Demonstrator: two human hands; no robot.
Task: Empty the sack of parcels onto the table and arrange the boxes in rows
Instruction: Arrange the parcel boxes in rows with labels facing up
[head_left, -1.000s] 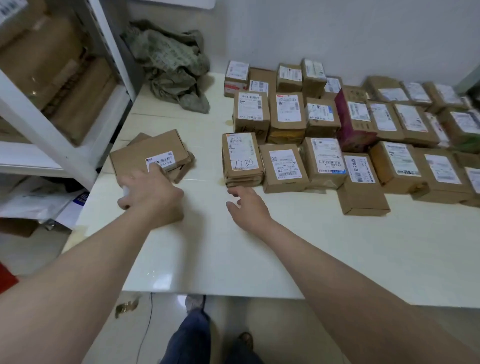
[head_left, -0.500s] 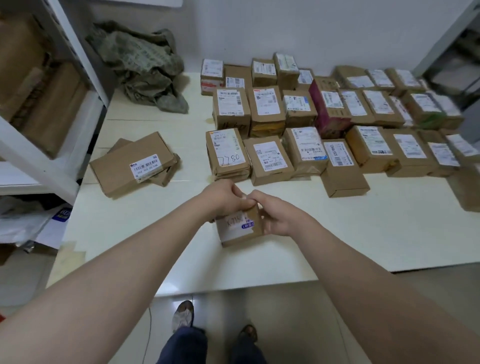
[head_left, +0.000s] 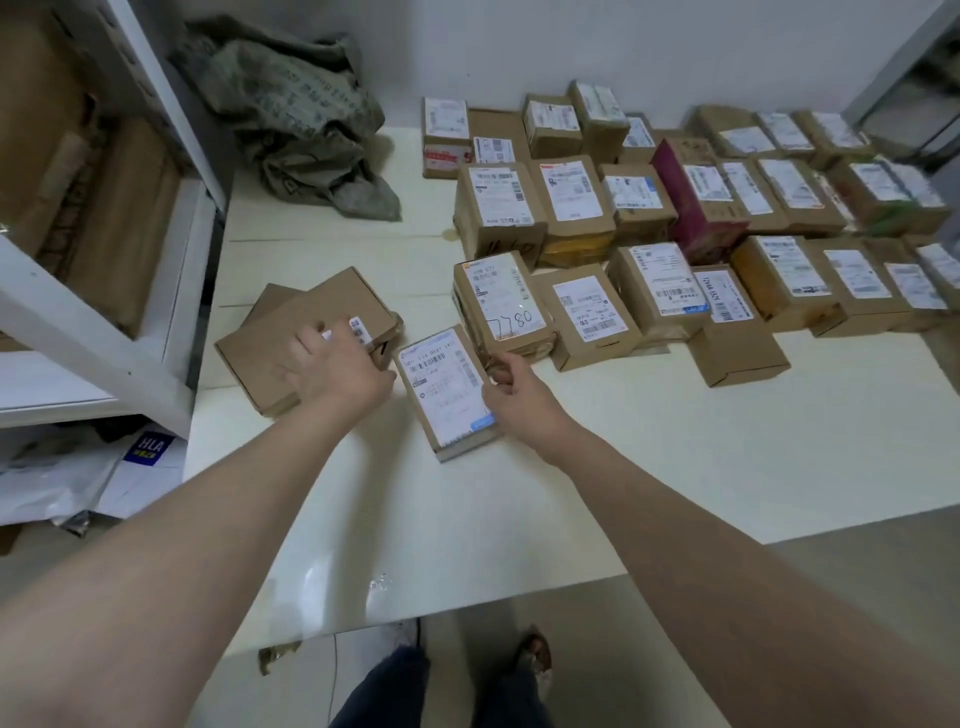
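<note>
A small brown box with a white label lies flat on the white table, just in front and left of the box marked 7780. My right hand pinches this small box at its right edge. My left hand rests with fingers spread on a flat brown box that lies on another flat box at the left. Several labelled boxes stand in rows across the middle and right of the table. The crumpled grey-green sack lies at the back left corner.
A white shelf unit with large cartons stands against the table's left side. White mail bags lie under it on the floor. My feet show below the table's front edge. A wall runs behind the rows.
Both hands held the small labelled box near the table's front. It now lies beside the 7780 box, and my left hand has moved left onto the flat brown box.
</note>
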